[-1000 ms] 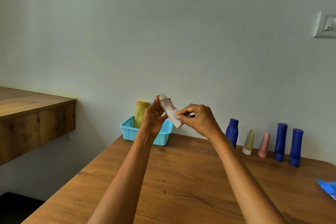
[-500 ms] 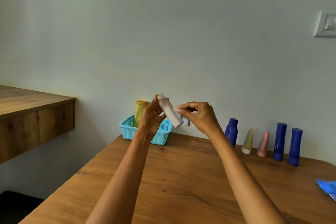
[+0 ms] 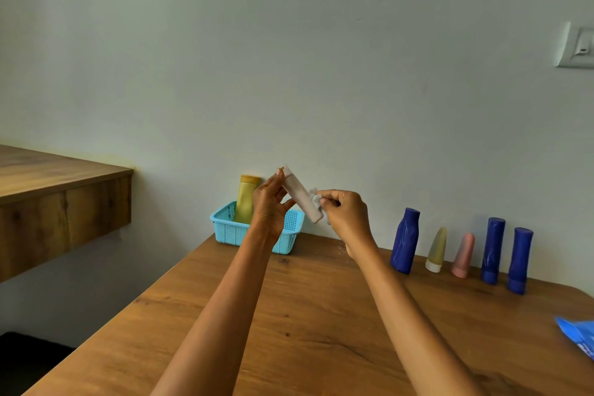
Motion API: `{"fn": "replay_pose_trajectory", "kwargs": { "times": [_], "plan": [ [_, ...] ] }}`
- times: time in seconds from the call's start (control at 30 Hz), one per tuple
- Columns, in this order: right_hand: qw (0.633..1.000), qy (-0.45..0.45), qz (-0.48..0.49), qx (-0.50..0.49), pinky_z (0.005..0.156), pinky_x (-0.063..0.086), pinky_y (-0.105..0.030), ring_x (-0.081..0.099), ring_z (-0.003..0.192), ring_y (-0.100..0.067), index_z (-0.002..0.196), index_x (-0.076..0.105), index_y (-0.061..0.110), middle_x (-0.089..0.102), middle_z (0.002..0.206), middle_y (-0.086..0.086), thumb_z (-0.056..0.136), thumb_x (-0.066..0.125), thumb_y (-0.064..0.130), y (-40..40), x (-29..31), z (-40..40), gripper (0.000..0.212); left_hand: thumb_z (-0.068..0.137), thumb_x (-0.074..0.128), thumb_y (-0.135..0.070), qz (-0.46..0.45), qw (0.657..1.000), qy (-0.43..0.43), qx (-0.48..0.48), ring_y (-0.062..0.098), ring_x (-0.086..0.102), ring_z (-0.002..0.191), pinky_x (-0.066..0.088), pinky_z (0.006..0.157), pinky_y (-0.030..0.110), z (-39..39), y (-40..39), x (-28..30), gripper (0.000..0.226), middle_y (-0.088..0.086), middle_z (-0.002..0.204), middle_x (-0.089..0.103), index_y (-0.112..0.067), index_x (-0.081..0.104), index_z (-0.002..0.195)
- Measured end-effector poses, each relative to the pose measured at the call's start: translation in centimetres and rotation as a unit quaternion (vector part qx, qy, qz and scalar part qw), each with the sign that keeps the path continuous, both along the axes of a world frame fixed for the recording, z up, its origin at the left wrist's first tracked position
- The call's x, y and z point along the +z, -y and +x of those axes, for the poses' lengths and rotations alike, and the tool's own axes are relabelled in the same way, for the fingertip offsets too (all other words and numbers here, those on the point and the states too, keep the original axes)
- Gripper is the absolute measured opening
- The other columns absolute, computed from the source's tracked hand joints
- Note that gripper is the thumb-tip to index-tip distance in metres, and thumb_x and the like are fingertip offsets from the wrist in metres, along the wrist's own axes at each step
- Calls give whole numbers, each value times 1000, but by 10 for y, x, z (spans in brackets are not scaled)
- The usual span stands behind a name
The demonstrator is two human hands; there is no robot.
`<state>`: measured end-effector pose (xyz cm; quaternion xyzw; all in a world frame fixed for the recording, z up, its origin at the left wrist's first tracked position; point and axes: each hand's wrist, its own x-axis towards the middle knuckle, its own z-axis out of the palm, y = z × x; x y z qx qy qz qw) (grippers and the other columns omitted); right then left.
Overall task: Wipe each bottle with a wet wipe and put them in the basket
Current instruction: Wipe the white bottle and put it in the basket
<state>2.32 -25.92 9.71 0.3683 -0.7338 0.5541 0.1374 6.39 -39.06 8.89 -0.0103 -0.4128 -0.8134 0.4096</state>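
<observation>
Stretching along the wall, the wooden worktop [image 3: 321, 315] carrying the blue basket [image 3: 231, 230] with a yellow bottle [image 3: 247, 199] already inside, and five bottles [image 3: 463, 251] waiting near the right end. Holding a pale bottle [image 3: 300, 194] tilted in the air before the basket, left hand [image 3: 268, 206] gripping its upper part, right hand [image 3: 345, 212] pinching the wet wipe [image 3: 316, 201] against its lower side. Compared with a second ago, wipe now bunching out in view and sliding along the body, so wiping under way, basket drop not yet due.
</observation>
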Motion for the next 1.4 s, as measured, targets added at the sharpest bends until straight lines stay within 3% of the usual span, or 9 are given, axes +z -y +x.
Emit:
{"fn": "replay_pose_trajectory", "kwargs": {
  "times": [0.17,0.33,0.43,0.5,0.67,0.83,1.0,1.27,1.4],
  "plan": [
    [998,30,-39,44,67,47,-12,59,90,-7,108,69,10,68,111,-2,92,53,8,2,5,4,22,92,57,-22,-5,1000,11,16,20,60,94,58,66,31,-1,4,-2,12,5,90,62,-13,64,94],
    [982,106,-149,48,85,52,-24,61,103,-11,114,65,10,66,115,0,91,55,7,-8,1,-5,25,93,56,-23,-23,999,30,-7,17,59,92,55,69,32,-6,-7,1,11,4,90,62,-15,63,93],
    [984,131,-114,29,72,48,-14,59,101,-11,116,63,9,64,114,-2,91,56,10,-9,-7,-9,25,93,55,-24,-47,998,38,-3,19,58,97,54,67,29,-11,-13,2,13,5,94,62,-14,63,96],
    [992,109,-62,17,66,46,-13,59,97,-12,112,66,8,66,111,-4,91,58,12,-8,-7,-10,23,92,57,-24,-42,998,45,10,21,57,102,53,66,29,-13,-14,1,14,6,96,61,-13,62,98],
    [999,5,42,2,75,53,-27,63,90,-17,103,71,7,70,104,-7,86,64,16,-5,3,-3,20,89,63,-24,11,993,108,39,27,60,101,53,74,40,-15,-5,-3,24,14,102,62,-5,58,101],
    [985,-148,29,-80,70,41,-14,62,91,-16,101,71,8,66,101,-8,89,61,15,3,-4,4,17,91,59,-28,-93,965,235,-70,21,60,74,51,63,33,-8,-11,4,23,11,83,61,-6,61,92],
    [973,-216,-5,-78,75,41,-11,59,89,-10,104,68,8,62,104,-6,91,57,10,-5,-10,-2,18,93,54,-24,-110,931,292,-188,23,59,79,51,63,33,-3,-14,4,19,14,91,59,-5,57,97],
    [951,-270,140,-51,62,35,-15,61,82,-16,102,72,14,64,96,-3,85,67,23,-2,-7,-1,20,88,63,-31,-93,955,271,-79,24,63,73,52,59,34,-10,-1,-1,27,14,87,62,-5,59,93],
    [940,-280,194,-36,63,43,-21,61,83,-17,99,72,12,64,96,-4,83,68,21,-7,-8,-1,19,87,64,-32,-72,960,269,-41,25,63,74,53,61,35,-12,1,-7,39,16,89,63,0,57,108]
  ]
}}
